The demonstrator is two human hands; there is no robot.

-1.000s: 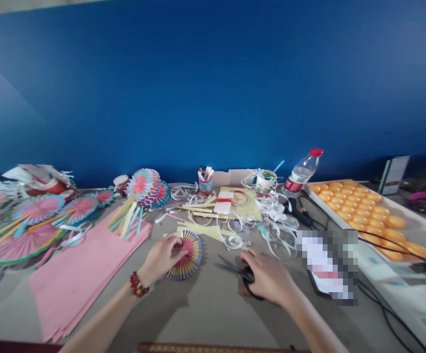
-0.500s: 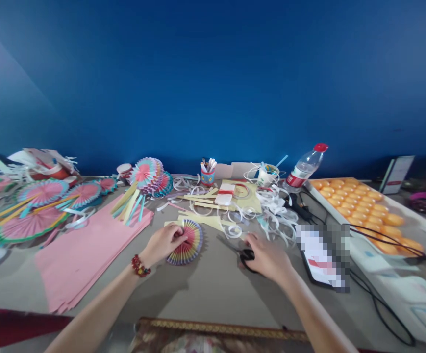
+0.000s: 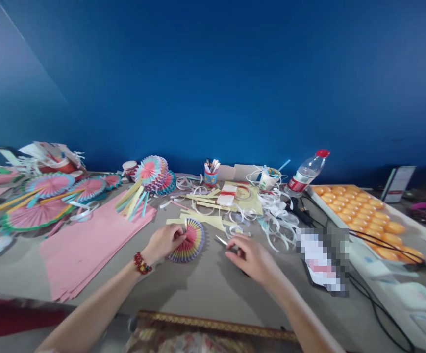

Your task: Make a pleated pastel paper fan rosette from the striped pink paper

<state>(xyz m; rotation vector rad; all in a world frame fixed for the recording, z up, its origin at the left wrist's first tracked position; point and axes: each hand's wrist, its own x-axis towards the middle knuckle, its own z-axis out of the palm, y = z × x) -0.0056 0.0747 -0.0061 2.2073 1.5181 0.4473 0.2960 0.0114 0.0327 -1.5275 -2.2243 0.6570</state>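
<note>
My left hand (image 3: 165, 242), with a beaded bracelet at the wrist, pinches the left edge of a pleated paper fan (image 3: 194, 242). The folds fan out in a half-round, pink at the middle, then yellow and lilac toward the rim. To the right, my right hand (image 3: 250, 257) is closed over a pair of scissors (image 3: 220, 240). Only the silver blades show, pointing left toward the fan but apart from it; the handles are hidden under my fingers. Behind the fan lie pale yellow paper strips (image 3: 209, 219).
Pink paper sheets (image 3: 95, 245) and finished paper fans (image 3: 51, 185) lie left. Curled white strips (image 3: 277, 220) spread behind my right hand. A phone (image 3: 323, 267), a bottle (image 3: 306, 171), black cables (image 3: 374, 299) and a tray of orange balls (image 3: 330, 208) stand right.
My right hand has turned over the scissors, so the black handles no longer show and the blades have shifted slightly left. The left hand still pinches the fan. The camera view has shifted a little.
</note>
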